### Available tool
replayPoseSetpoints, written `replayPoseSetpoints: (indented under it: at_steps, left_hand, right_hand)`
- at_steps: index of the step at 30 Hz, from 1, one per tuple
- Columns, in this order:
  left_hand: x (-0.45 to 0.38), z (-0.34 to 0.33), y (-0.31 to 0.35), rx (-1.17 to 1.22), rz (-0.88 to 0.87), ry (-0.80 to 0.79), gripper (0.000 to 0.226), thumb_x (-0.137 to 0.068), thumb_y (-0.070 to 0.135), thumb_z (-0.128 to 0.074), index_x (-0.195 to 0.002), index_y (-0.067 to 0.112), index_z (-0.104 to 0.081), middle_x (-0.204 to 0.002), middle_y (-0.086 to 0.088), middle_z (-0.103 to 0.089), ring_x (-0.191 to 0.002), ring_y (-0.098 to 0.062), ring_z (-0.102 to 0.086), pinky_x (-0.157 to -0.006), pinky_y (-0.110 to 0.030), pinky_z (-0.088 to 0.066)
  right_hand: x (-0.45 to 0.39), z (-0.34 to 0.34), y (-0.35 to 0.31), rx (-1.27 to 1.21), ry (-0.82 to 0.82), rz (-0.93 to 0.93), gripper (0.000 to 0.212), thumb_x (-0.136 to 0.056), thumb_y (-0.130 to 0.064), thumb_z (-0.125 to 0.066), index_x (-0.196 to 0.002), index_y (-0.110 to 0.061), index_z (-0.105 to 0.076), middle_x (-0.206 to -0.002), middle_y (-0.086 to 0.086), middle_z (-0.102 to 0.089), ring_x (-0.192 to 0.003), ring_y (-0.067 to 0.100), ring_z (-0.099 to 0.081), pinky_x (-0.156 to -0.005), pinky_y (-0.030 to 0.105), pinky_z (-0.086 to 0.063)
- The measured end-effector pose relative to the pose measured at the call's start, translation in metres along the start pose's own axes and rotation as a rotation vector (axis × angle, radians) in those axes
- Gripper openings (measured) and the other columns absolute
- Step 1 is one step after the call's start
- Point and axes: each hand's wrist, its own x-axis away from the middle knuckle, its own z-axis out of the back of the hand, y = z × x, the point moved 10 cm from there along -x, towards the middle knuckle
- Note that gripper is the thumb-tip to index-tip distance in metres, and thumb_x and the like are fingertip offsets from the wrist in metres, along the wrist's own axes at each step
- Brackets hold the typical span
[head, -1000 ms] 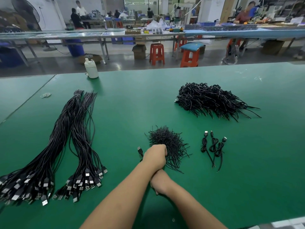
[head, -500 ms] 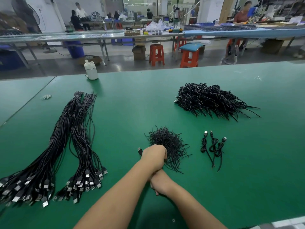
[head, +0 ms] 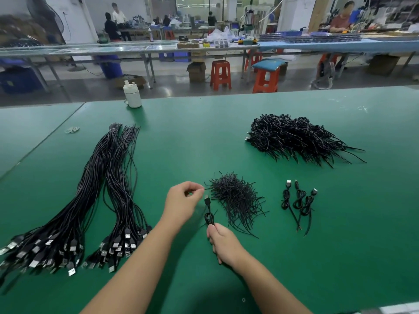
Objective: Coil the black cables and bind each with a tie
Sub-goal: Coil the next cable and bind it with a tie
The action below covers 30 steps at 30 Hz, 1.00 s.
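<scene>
Green matting covers the workbench, seam line running off to the left; beyond its far edge a factory floor with long benches, red stools, cardboard boxes, people seated or standing at distant stations. White plastic bottle near the far edge, a small pale loop of something, maybe a rubber band, left of centre. Uncoiled black cables lie in two long bundles at left, USB plugs fanned toward the near edge. Pile of short black ties at centre; three bound cables just right of it; large heap of finished coils far right. Right hand grips a small coiled cable from below, fingers curled round its lower end, plug standing up above the loops. Left hand beside it, thumb and forefinger pressed together at the edge of the tie pile; appears to pinch a single tie, though the tie itself is too thin to confirm. Judged step: fetching a tie to bind the held coil. Risks: ties are tangled, so a pinch may drag several out or scatter the pile; the coil is held at one end only and looks springy, so any slackening of the right grip could let loops open before the tie goes round; a tie wound off-centre could slip.
</scene>
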Motion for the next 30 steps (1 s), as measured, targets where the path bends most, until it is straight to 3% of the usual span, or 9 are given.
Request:
replayPoseSetpoints:
  at_steps: [2,5,6,7,10,15,20,23,30]
  left_hand:
    - [0.005,0.008,-0.024,0.163,0.138,0.067,0.007,-0.089,0.019,-0.070,-0.085,0.023,-0.073,-0.078,0.008,-0.070,-0.071,-0.008,-0.058,-0.060,-0.012,-0.047]
    - [0.016,0.008,-0.057,0.331,0.334,0.103,0.011,-0.091,0.017,-0.069,-0.099,0.011,-0.073,-0.092,-0.009,-0.070,-0.067,-0.015,-0.059,-0.095,-0.047,-0.050]
    - [0.019,0.007,-0.067,0.350,0.382,0.115,0.014,-0.091,0.017,-0.069,-0.102,0.009,-0.072,-0.100,-0.008,-0.068,-0.110,-0.023,-0.048,-0.099,-0.050,-0.047]
    - [0.023,0.006,-0.075,0.364,0.423,0.127,0.015,-0.091,0.017,-0.070,-0.103,0.008,-0.072,-0.102,-0.008,-0.068,-0.077,-0.006,-0.037,-0.095,-0.050,-0.050]
    - [0.033,-0.004,-0.090,0.385,0.501,0.103,0.015,-0.089,0.016,-0.071,-0.101,0.007,-0.072,-0.068,0.000,-0.068,-0.057,-0.011,-0.046,-0.054,-0.028,-0.043]
    - [0.052,-0.037,-0.091,0.472,0.524,-0.096,0.012,-0.086,0.014,-0.073,-0.091,0.003,-0.072,-0.047,0.005,-0.048,-0.042,-0.008,-0.033,-0.040,-0.021,-0.027]
    - [0.052,-0.029,-0.074,0.342,0.402,-0.070,0.013,-0.089,0.018,-0.072,-0.087,0.006,-0.073,-0.046,0.014,-0.054,-0.039,-0.001,-0.040,-0.040,-0.014,-0.031]
    - [0.047,-0.018,-0.061,0.126,0.264,-0.039,0.010,-0.090,0.016,-0.069,-0.082,0.013,-0.074,-0.058,0.012,-0.063,-0.048,0.001,-0.049,-0.045,-0.011,-0.037]
    - [0.059,-0.013,-0.004,-0.567,-0.368,-0.047,0.006,-0.094,0.026,-0.062,-0.095,0.025,-0.068,-0.093,0.010,-0.058,-0.081,-0.011,-0.060,-0.072,-0.029,-0.049]
  right_hand:
    - [0.003,0.000,-0.002,-0.040,0.012,0.029,0.028,-0.100,-0.037,-0.036,-0.080,-0.019,-0.042,-0.066,-0.003,-0.035,-0.051,0.010,-0.035,-0.043,0.027,-0.039]
    - [0.008,0.003,-0.006,-0.128,0.028,0.070,0.031,-0.105,-0.037,-0.036,-0.082,-0.017,-0.040,-0.064,-0.002,-0.034,-0.049,0.011,-0.035,-0.046,0.029,-0.043]
    - [0.010,0.003,-0.007,-0.145,0.025,0.082,0.031,-0.105,-0.037,-0.036,-0.082,-0.017,-0.040,-0.064,-0.001,-0.037,-0.048,0.012,-0.037,-0.047,0.028,-0.045]
    - [0.012,0.003,-0.008,-0.152,0.019,0.095,0.031,-0.105,-0.038,-0.035,-0.083,-0.017,-0.042,-0.064,0.000,-0.040,-0.048,0.012,-0.040,-0.048,0.027,-0.047]
    - [0.017,-0.001,-0.017,-0.111,0.003,0.154,0.026,-0.105,-0.039,-0.035,-0.084,-0.028,-0.046,-0.062,-0.009,-0.044,-0.050,0.009,-0.043,-0.052,0.023,-0.046]
    - [0.017,0.000,-0.035,0.050,0.037,0.202,0.026,-0.106,-0.032,-0.035,-0.083,-0.030,-0.047,-0.074,-0.015,-0.050,-0.067,-0.003,-0.044,-0.062,0.014,-0.035]
    - [0.020,0.000,-0.041,0.016,0.101,0.207,0.017,-0.106,-0.028,-0.034,-0.101,-0.026,-0.050,-0.083,-0.015,-0.053,-0.075,-0.006,-0.048,-0.067,0.010,-0.036]
    - [0.019,0.005,-0.041,-0.042,0.152,0.192,0.020,-0.106,-0.027,-0.035,-0.111,-0.019,-0.052,-0.080,-0.014,-0.052,-0.072,-0.004,-0.047,-0.071,0.022,-0.038]
    - [0.008,0.012,-0.036,-0.068,0.145,0.151,0.027,-0.106,-0.029,-0.036,-0.081,-0.020,-0.039,-0.069,-0.007,-0.041,-0.060,0.009,-0.037,-0.060,0.032,-0.032]
